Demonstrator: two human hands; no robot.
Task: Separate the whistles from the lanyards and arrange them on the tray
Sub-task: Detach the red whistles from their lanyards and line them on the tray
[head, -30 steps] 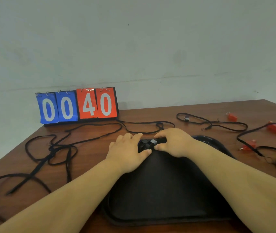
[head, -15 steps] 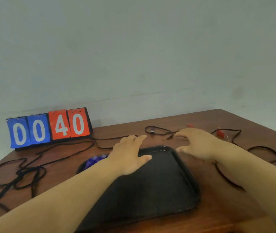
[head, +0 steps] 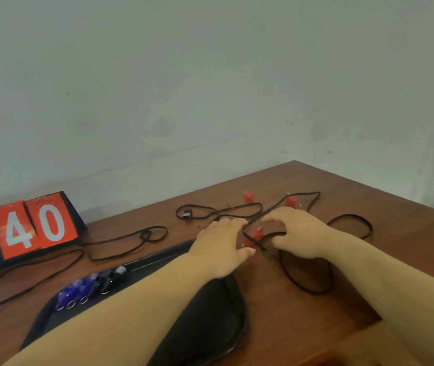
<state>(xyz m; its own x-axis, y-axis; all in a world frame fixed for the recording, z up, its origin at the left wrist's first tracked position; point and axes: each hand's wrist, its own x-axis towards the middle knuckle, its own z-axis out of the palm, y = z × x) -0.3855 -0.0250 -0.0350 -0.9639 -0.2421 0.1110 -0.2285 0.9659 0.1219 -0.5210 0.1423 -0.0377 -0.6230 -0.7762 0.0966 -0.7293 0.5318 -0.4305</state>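
Table [head: 369, 207]: brown wood, smooth, with a low sheen; I see the grain faintly towards the right edge.
Tray [head: 238, 313]: black plastic, matt bed, slightly glossy along the rim.
Lanyards [head: 303, 286]: black woven cord, matt and fibrous.
Red whistles [head: 257, 233]: hard plastic, smooth; the blur hides any finer finish.
Purple whistles [head: 78, 289] at the tray's far edge: translucent plastic, glossy, each with a bright metal ring [head: 70, 304].
Score cards [head: 49, 220] at the table's far edge: coated card, shiny.
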